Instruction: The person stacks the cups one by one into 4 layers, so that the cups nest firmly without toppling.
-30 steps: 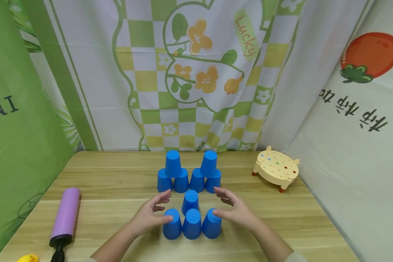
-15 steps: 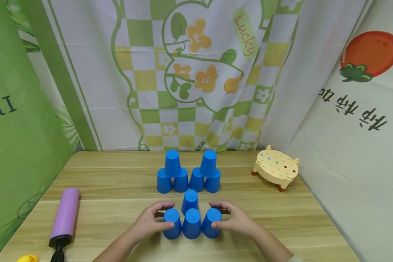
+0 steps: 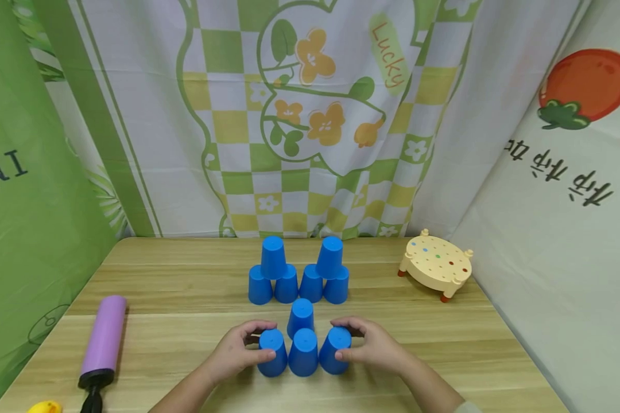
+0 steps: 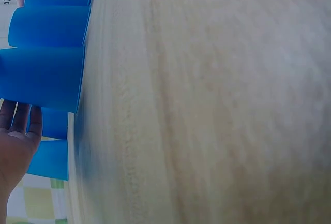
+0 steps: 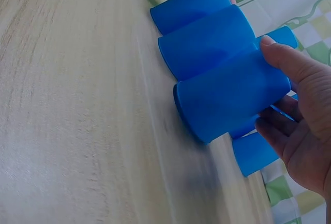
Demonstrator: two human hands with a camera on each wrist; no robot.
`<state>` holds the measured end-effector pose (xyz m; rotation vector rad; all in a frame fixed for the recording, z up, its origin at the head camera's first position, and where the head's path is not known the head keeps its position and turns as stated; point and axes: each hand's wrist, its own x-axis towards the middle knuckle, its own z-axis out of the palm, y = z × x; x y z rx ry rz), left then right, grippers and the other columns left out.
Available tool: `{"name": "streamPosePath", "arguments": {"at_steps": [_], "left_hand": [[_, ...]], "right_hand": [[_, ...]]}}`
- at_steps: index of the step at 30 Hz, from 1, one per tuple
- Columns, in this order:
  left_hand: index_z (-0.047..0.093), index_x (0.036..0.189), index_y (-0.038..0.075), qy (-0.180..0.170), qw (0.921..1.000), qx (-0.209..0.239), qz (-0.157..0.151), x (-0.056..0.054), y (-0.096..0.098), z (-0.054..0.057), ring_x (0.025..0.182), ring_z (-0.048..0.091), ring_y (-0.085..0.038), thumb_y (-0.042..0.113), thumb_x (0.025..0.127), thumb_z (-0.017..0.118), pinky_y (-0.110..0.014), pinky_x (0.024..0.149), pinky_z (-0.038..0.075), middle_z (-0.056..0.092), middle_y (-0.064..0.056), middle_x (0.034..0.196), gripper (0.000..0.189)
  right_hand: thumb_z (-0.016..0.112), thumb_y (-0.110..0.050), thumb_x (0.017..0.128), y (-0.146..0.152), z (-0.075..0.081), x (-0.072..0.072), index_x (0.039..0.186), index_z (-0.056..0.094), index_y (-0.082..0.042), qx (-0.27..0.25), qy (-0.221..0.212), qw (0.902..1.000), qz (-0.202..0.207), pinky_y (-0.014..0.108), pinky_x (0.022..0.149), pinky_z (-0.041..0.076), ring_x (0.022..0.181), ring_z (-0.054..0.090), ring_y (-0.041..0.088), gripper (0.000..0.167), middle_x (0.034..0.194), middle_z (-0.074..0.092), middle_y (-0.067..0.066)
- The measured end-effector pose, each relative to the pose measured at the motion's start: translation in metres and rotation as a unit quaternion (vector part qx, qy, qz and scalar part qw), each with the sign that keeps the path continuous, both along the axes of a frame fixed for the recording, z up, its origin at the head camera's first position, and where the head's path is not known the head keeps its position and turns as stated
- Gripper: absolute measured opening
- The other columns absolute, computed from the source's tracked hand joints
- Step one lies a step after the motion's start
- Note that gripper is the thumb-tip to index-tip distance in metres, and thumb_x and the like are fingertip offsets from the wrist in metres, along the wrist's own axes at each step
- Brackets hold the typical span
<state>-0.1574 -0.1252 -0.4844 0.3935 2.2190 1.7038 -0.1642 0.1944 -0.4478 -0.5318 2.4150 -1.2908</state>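
Left hand [image 3: 236, 348] and right hand [image 3: 376, 346] have come down, half curled. Left pinches left cup [image 3: 271, 345] at nine o'clock of middle cup [image 3: 303, 354]; right pinches right cup [image 3: 333, 362] at three. So both row ends held now.

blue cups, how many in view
10: four base cups at the back in two pairs, two top cups, one on each pair, one middle cup behind the front row, and three front cups. Any nested inside others would be hidden.
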Motion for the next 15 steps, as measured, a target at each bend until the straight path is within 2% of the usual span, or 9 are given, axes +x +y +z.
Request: {"name": "streamPosePath", "arguments": {"at_steps": [6, 10, 15], "left_hand": [[0.056, 0.132, -0.001, -0.006, 1.0, 0.003, 0.004, 0.001, 0.001, 0.001, 0.118, 0.058, -0.032, 0.03, 0.085, 0.077, -0.052, 0.1, 0.05, 0.06, -0.018, 0.132, 0.06], [0.056, 0.132, 0.0, -0.009, 0.9999, 0.005, 0.004, 0.001, 0.001, 0.0, 0.118, 0.058, -0.031, 0.03, 0.085, 0.077, -0.05, 0.099, 0.051, 0.06, -0.017, 0.132, 0.06], [0.056, 0.133, -0.001, -0.007, 0.9999, 0.009, 0.002, 0.001, -0.001, 0.001, 0.117, 0.058, -0.03, 0.028, 0.086, 0.077, -0.05, 0.098, 0.052, 0.06, -0.018, 0.132, 0.059]], "right_hand": [[0.078, -0.032, 0.084, 0.005, 0.012, -0.005, 0.133, 0.057, -0.004, -0.002, 0.031, 0.9995, -0.011, 0.057, 0.104, 0.045, 0.124, 0.055, 0.038, 0.06, 0.135, 0.06, 0.017], [0.078, -0.028, 0.085, 0.006, 0.034, -0.01, 0.129, 0.059, -0.003, -0.005, 0.07, 0.9974, -0.013, 0.051, 0.1, 0.05, 0.119, 0.059, 0.036, 0.055, 0.131, 0.062, 0.018], [0.079, -0.025, 0.084, 0.0, 0.066, -0.02, 0.123, 0.061, -0.001, 0.025, 0.122, 0.992, -0.021, 0.041, 0.092, 0.055, 0.108, 0.063, 0.029, 0.05, 0.12, 0.066, 0.015]]}}
